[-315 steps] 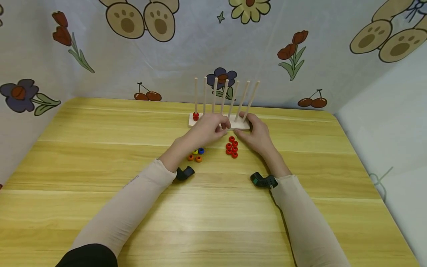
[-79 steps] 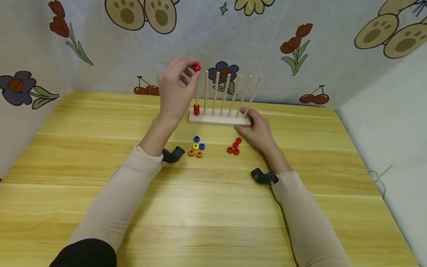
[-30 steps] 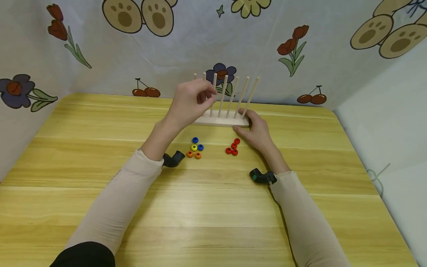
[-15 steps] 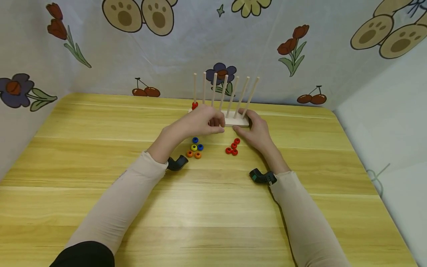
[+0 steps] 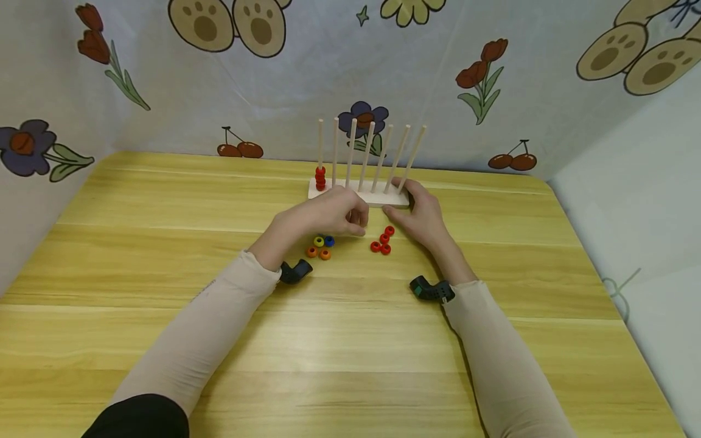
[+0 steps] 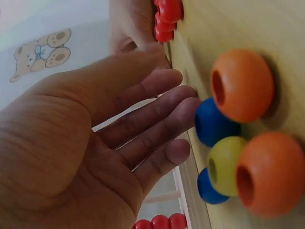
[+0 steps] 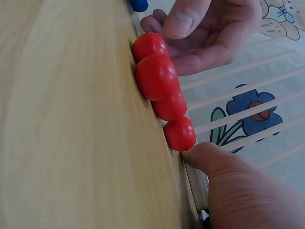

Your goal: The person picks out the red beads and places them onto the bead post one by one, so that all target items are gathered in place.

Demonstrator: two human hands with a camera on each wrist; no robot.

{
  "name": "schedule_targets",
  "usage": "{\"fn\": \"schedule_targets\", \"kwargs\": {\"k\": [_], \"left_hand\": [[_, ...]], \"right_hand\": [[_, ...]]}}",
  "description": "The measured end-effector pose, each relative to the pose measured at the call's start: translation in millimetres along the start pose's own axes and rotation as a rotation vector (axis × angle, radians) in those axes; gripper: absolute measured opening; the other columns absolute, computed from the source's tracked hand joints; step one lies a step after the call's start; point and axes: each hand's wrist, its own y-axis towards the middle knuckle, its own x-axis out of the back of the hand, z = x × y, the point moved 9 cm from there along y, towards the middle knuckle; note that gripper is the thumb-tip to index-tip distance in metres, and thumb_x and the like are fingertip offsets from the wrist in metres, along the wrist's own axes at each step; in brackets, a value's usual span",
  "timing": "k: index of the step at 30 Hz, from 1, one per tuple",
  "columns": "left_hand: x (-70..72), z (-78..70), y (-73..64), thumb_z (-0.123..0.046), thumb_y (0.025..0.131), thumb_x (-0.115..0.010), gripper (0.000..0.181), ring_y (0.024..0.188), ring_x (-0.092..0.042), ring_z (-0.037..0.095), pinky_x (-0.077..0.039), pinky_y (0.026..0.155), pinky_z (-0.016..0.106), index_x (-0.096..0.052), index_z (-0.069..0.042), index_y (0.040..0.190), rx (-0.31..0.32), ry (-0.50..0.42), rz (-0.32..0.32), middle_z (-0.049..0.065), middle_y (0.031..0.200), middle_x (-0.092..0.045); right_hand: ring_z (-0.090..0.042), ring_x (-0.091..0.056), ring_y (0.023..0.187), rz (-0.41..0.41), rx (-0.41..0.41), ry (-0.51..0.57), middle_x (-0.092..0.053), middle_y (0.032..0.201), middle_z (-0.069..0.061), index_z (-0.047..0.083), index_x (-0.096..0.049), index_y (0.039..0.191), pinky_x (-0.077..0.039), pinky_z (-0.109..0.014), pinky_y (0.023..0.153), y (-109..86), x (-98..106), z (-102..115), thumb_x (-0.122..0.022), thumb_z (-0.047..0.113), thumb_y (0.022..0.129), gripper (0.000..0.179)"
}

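Note:
A wooden peg rack (image 5: 378, 198) with a row of upright pegs stands near the table's back edge. Several red beads (image 5: 320, 179) are stacked on its leftmost peg. My right hand (image 5: 418, 210) grips the rack's right end, thumb at the front and fingers behind. Just in front of the rack hovers my left hand (image 5: 331, 212), its fingers loosely bent and nothing in its grasp. Loose red beads (image 5: 384, 239) lie on the table between the two hands. Below my left hand are an orange bead (image 6: 242, 86), another orange one, a yellow bead (image 6: 226, 166) and two blue beads (image 6: 214, 123).
A wood-grain table (image 5: 350, 340) spreads out in front. Behind it hangs a patterned cloth (image 5: 306, 79) with flowers and bear feet. Black wrist cameras (image 5: 296, 272) sit at both cuffs. A white surface (image 5: 646, 201) borders the table's right side.
My left hand put a red bead onto the leftmost peg, making that stack taller, then came down and right towards the loose red beads. My right hand stayed on the rack.

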Motion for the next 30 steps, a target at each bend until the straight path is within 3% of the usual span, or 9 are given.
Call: {"fn": "schedule_targets", "kwargs": {"k": [5,9,22,30], "left_hand": [[-9.3,-7.2,2.0,-0.038,0.089,-0.087,0.033,0.076,-0.059,0.015,-0.047,0.072,0.028,-0.076,-0.011,0.103,-0.041,-0.007,0.043,0.003,0.084,-0.067],[-16.1,-14.5,3.0,-0.042,0.085,-0.089,0.043,0.078,-0.057,0.016,-0.046,0.074,0.029,-0.073,-0.009,0.108,-0.043,0.005,0.043,0.004,0.087,-0.065],[-29.0,-28.1,10.4,-0.029,0.088,-0.088,0.029,0.077,-0.055,0.015,-0.044,0.071,0.028,-0.068,-0.010,0.098,-0.067,0.110,0.003,0.005,0.084,-0.064],[-30.7,-30.8,11.8,-0.019,0.093,-0.083,0.017,0.077,-0.055,0.015,-0.045,0.073,0.028,-0.070,-0.009,0.097,-0.095,0.113,-0.010,0.005,0.085,-0.065]], "right_hand": [[-0.035,-0.055,0.140,-0.003,0.004,-0.005,-0.061,0.147,-0.018,0.007,-0.058,0.147,-0.043,-0.051,0.117,1.0,1,0,-0.080,0.023,0.094,0.059],[-0.035,-0.055,0.140,-0.001,0.009,-0.007,-0.061,0.147,-0.018,0.007,-0.058,0.147,-0.042,-0.051,0.118,1.0,1,-1,-0.080,0.023,0.094,0.059],[-0.035,-0.054,0.141,0.007,0.012,0.004,-0.060,0.149,-0.016,0.008,-0.059,0.147,-0.042,-0.051,0.117,1.1,-1,-2,-0.080,0.023,0.095,0.058],[-0.034,-0.056,0.139,0.003,0.012,0.023,-0.060,0.149,-0.016,0.008,-0.059,0.147,-0.045,-0.050,0.115,-0.4,-1,-2,-0.079,0.022,0.095,0.057]]}}
